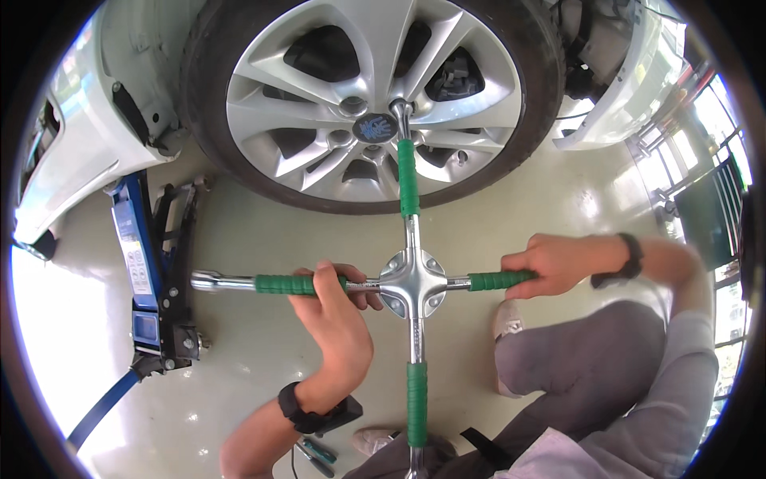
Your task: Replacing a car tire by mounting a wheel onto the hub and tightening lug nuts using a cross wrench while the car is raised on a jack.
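Observation:
A four-way lug wrench point(413, 281) of bright metal with green grips reaches from the front of my body to the wheel. Its far socket sits at a lug hole beside the dark center cap point(375, 128) of the silver alloy wheel point(311, 108); the nut there is hidden. My left hand point(335, 299) is closed around the left arm of the wrench, between green grip and hub. On the right arm, my right hand point(550, 267) wraps the green grip near its end. The near arm points back toward me, its tip cut off at the lower edge.
To the left stands a blue and black floor jack point(148, 263) with a blue handle. White body panels point(80, 120) flank the black tire point(211, 136). A green-handled tool point(319, 457) lies on the floor near my left forearm. My shoe point(508, 323) is at right.

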A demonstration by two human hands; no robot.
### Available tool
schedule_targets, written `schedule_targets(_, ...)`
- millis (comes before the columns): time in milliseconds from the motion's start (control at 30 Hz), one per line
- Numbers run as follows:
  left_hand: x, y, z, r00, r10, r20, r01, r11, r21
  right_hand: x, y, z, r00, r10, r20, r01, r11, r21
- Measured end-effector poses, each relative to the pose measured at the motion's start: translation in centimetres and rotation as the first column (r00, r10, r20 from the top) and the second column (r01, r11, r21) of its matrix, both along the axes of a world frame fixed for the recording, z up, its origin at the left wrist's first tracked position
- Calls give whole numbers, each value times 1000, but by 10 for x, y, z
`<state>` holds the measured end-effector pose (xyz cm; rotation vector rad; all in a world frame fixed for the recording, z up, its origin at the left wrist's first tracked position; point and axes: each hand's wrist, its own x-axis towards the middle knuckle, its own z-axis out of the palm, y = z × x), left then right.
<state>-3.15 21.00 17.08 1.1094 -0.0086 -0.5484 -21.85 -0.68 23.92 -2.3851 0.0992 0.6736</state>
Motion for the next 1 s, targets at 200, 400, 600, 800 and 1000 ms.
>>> schedule_targets(200, 4, -28, 28, 844, 110, 525, -75, 993, -87, -4, -13, -83, 973, 22, 228, -35, 998, 52)
schedule_targets(400, -9, -49, 63, 119, -280, 952, 110, 957, 268, 58, 36, -165, 858, -146, 492, -101, 892, 441)
schedule_targets(600, -20, -59, 77, -384, -558, 736, -18, 801, 598, -8, -70, -110, 768, -610, 196, 248, 565, 787)
schedule_targets(800, -34, -73, 69, -492, -620, 611, -86, 733, 674, -89, -42, 72, 255, -626, 737, 115, 777, 620)
schedule_targets(1000, -31, -58, 46, -411, -459, 788, -2, 865, 503, -78, 5, 36, 588, 101, 803, 491, 744, -453)
